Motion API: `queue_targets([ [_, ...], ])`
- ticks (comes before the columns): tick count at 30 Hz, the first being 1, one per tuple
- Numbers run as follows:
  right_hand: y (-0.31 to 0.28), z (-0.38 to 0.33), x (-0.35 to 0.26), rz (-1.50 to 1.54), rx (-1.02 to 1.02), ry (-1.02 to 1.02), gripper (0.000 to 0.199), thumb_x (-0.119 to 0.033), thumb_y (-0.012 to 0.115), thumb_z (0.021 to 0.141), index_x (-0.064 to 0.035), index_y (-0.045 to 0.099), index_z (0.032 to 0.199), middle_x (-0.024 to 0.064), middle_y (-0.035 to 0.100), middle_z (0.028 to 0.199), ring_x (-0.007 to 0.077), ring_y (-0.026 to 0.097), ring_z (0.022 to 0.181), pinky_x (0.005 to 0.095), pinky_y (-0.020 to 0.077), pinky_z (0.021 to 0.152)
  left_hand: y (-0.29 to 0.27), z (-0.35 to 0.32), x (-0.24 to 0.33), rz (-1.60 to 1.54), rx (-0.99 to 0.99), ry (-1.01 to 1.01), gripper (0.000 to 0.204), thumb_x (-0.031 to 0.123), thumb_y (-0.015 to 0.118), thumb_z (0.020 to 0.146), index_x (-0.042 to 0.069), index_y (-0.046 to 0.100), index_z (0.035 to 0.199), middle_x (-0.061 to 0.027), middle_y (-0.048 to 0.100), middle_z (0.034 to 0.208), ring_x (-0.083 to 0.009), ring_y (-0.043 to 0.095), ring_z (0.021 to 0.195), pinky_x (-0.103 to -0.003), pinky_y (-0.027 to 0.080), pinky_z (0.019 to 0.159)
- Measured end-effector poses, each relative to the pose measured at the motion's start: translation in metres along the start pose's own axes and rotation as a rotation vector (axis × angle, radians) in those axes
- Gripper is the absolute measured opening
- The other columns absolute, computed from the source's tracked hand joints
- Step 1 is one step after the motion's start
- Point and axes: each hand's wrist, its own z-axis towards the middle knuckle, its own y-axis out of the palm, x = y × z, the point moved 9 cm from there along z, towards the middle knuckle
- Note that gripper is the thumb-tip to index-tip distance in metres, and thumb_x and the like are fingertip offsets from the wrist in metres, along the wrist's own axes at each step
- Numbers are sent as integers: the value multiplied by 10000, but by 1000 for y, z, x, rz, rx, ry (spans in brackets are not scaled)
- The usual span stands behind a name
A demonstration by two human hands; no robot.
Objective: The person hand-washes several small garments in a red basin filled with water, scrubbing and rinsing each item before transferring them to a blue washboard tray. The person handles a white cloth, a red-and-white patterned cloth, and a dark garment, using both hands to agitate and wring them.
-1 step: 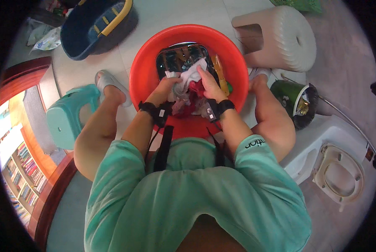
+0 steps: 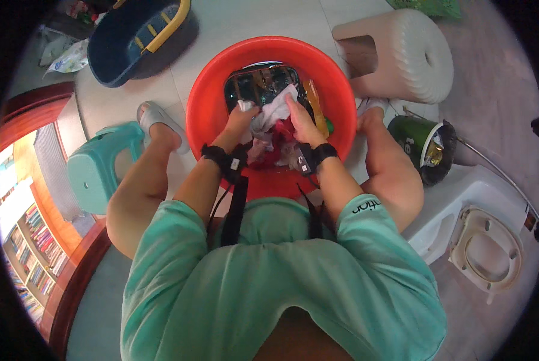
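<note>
Between my knees stands a red basin [image 2: 204, 78] with a dark, shiny, ridged board [image 2: 251, 87] leaning inside at its far side. My right hand [image 2: 305, 126] is closed on a wet white cloth [image 2: 276, 109], thumb on top, over the lower edge of the board. My left hand [image 2: 240, 123] is closed too, pinching a small white bit of cloth at its fingertips; whether it belongs to the same piece I cannot tell. Below the hands lie red and pale wet cloths [image 2: 275, 144]. A yellow object [image 2: 315, 108] rests along the basin's right wall, partly behind my right hand.
At the upper left is a dark blue tub [image 2: 116, 54] with a yellow handle. A teal stool [image 2: 98, 168] stands left, a beige stool [image 2: 423, 57] upper right. A green bin [image 2: 411, 141] and a white potty seat [image 2: 486, 243] are on the right. Bookshelves [image 2: 40, 240] show through the doorway.
My left hand has moved slightly left and its fingertips now sit apart from the main white cloth. The right hand stays nearly in place with its cloth.
</note>
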Motion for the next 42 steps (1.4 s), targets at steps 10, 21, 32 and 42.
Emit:
queue_targets([
  [10, 39, -51, -11, -316, -71, 79, 441, -473, 496, 917, -148, 581, 1204, 14, 627, 1062, 180, 620, 912, 352, 508, 698, 69, -18, 106, 872, -48, 560, 355, 276, 579, 890, 50, 606, 1162, -161, 582, 1145, -349, 508, 1114, -409, 411, 973],
  [21, 32, -19, 23, -249, -211, 111, 504, -434, 489, 959, -84, 512, 1321, 39, 552, 1298, 169, 519, 1157, 329, 410, 983, 76, 2, 69, 872, -142, 617, 265, 263, 537, 909, 126, 686, 1081, -129, 630, 1096, -317, 572, 1030, -400, 458, 904],
  [32, -31, -11, -2, -786, -293, 262, 495, -483, 499, 949, -57, 633, 1162, 23, 633, 1125, 133, 563, 985, 276, 427, 892, -22, -19, -97, 986, 78, 236, 266, 280, 606, 829, 41, 663, 929, -159, 624, 1034, -374, 562, 1060, -438, 493, 855],
  [42, 6, -37, -30, -1095, -316, 275, 510, -483, 556, 903, -34, 649, 1126, 41, 649, 1089, 145, 571, 929, 289, 452, 827, 64, -17, 49, 411, -182, 476, 427, 317, 485, 976, 34, 529, 1292, -182, 574, 1214, -294, 527, 1160, -366, 418, 977],
])
